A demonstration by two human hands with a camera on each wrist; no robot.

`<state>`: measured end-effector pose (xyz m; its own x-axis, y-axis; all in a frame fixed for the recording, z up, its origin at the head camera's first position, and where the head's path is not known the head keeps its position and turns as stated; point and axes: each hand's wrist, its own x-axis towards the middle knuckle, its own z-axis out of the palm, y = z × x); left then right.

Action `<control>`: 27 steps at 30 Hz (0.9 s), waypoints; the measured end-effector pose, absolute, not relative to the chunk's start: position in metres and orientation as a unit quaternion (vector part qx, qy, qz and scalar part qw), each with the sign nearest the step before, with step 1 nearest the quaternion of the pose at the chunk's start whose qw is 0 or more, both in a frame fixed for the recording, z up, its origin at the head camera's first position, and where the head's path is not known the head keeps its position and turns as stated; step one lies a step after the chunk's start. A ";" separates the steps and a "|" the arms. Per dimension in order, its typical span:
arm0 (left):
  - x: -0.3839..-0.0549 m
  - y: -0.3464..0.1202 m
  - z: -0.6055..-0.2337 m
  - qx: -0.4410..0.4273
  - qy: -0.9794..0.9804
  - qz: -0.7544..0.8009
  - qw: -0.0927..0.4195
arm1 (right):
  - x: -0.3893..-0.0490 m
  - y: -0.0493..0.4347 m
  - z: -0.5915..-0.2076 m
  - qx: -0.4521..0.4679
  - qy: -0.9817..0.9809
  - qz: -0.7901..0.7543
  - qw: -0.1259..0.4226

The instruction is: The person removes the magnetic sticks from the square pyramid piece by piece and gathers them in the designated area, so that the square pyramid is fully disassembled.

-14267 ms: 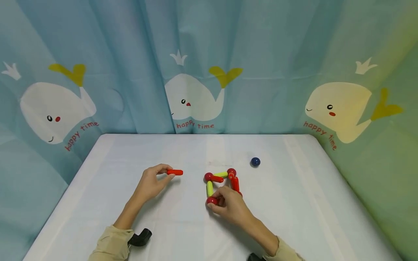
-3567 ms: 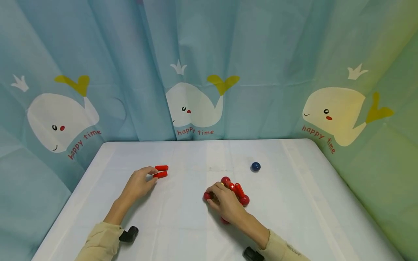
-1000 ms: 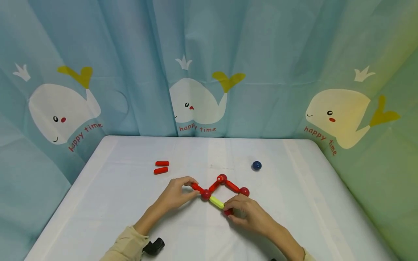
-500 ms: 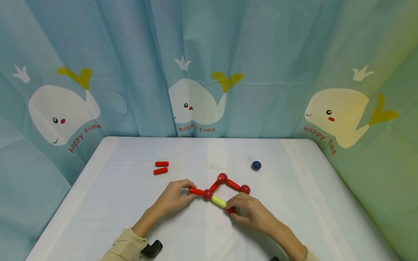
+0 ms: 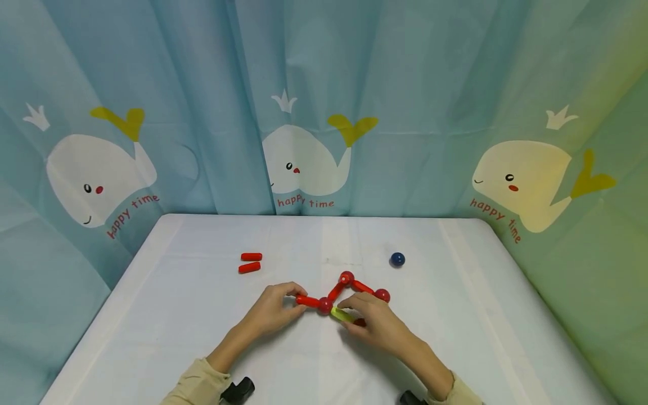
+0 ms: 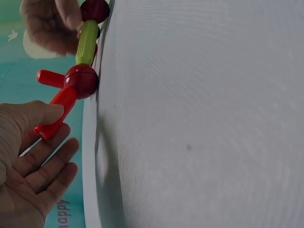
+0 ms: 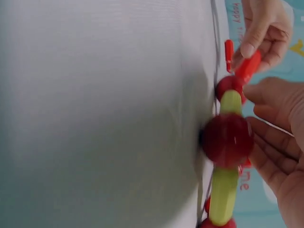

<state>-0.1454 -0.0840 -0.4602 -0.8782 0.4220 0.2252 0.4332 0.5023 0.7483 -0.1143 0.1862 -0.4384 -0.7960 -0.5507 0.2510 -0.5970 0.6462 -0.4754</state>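
Observation:
My left hand [image 5: 273,309] pinches a red magnetic stick [image 5: 307,301] between thumb and fingers. The stick's other end meets a red ball [image 5: 325,305], the left corner of a four-sided frame of sticks and balls. From that ball a yellow-green stick [image 5: 341,314] runs to the near red ball [image 7: 228,140]. My right hand [image 5: 379,323] is around this stick with thumb and fingers apart, partly covering it and the near ball. Another yellow-green stick [image 7: 223,197] continues from the near ball. Red balls [image 5: 346,278] form the far and right corners, with red sticks [image 5: 362,286] beside them.
Two loose red sticks [image 5: 250,257] lie side by side on the white table [image 5: 192,292], left of the frame. A dark blue ball [image 5: 397,259] sits beyond it to the right. A whale-print curtain [image 5: 415,180] hangs behind the table.
Since 3.6 seconds ago, my left hand has left the two loose sticks for a red stick at the frame's left corner. Just now my right hand has shifted left from the near ball along the yellow-green stick.

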 end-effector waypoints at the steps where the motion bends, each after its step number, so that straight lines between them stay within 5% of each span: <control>1: -0.146 -0.083 -0.461 -0.251 -0.865 -0.434 0.007 | -0.116 0.183 -0.438 0.314 -0.908 0.272 0.043; 27: -0.149 -0.074 -0.460 -0.293 -0.901 -0.319 0.028 | -0.132 0.156 -0.448 0.285 -0.927 0.229 0.087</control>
